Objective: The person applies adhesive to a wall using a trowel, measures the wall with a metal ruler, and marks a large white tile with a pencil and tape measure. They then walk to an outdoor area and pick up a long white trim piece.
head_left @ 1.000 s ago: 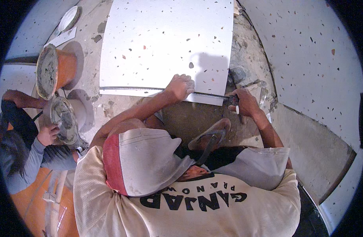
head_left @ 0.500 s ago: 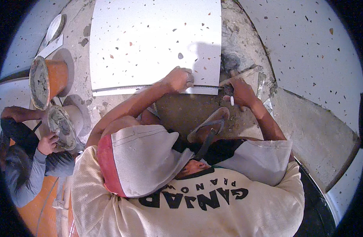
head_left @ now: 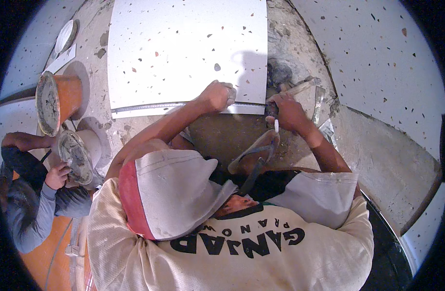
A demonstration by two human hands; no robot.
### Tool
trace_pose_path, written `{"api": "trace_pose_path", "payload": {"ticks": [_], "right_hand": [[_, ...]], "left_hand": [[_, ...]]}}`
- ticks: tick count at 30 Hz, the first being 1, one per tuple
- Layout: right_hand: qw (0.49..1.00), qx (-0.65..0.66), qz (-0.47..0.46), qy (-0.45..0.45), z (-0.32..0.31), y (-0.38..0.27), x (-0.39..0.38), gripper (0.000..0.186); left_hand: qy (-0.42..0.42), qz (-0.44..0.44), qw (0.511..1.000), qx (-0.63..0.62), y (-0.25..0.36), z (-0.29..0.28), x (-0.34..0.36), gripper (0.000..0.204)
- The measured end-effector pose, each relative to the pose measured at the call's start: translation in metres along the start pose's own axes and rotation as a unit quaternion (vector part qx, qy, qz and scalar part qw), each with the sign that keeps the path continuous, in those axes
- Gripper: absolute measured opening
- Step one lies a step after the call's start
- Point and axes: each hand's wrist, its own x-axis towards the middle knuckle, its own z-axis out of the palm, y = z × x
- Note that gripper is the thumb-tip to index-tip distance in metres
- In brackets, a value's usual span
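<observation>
The large square floor tile (head_left: 188, 48) is white, speckled with small brown, red and grey chips. The bare floor bed (head_left: 222, 136) around it is grey-brown. Two round buckets (head_left: 57, 102) are orange outside, smeared grey within. The cloth cap (head_left: 169, 194) is pale grey with a red band.

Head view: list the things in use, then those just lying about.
In use: left hand pressing metal strip on speckled tile; right hand gripping small tool.
Lying about: orange bucket, white dish.
</observation>
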Motion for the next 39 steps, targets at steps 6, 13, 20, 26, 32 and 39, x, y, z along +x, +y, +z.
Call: {"api": "trace_pose_path", "payload": {"ticks": [6, 13, 20, 26, 32, 39], "right_hand": [[0.999, -0.002, -0.027, 0.032, 0.004, -0.008, -0.001, 0.049], [0.982, 0.009, -0.097, 0.161, 0.014, 0.001, -0.002, 0.038], [0.947, 0.259, -0.080, 0.172, 0.023, -0.027, 0.006, 0.020], [0.948, 0.298, -0.030, 0.108, 0.043, -0.043, 0.011, 0.018], [0.947, 0.294, -0.030, 0.124, 0.066, -0.044, 0.020, 0.018], [0.936, 0.312, -0.055, 0.153, 0.083, -0.040, 0.025, 0.019]], "left_hand": [[0.016, 0.000, 1.000, 0.003, 0.002, 0.002, -0.003, 0.004], [0.028, 0.003, 1.000, -0.006, 0.003, 0.003, -0.003, 0.005], [0.013, -0.020, 1.000, -0.013, 0.001, 0.006, -0.003, 0.006], [0.002, -0.004, 1.000, 0.021, -0.001, 0.008, -0.005, 0.004], [-0.005, -0.009, 0.999, 0.030, 0.004, 0.003, -0.005, 0.013], [-0.013, -0.029, 0.999, 0.011, 0.006, 0.001, -0.006, 0.016]]}}
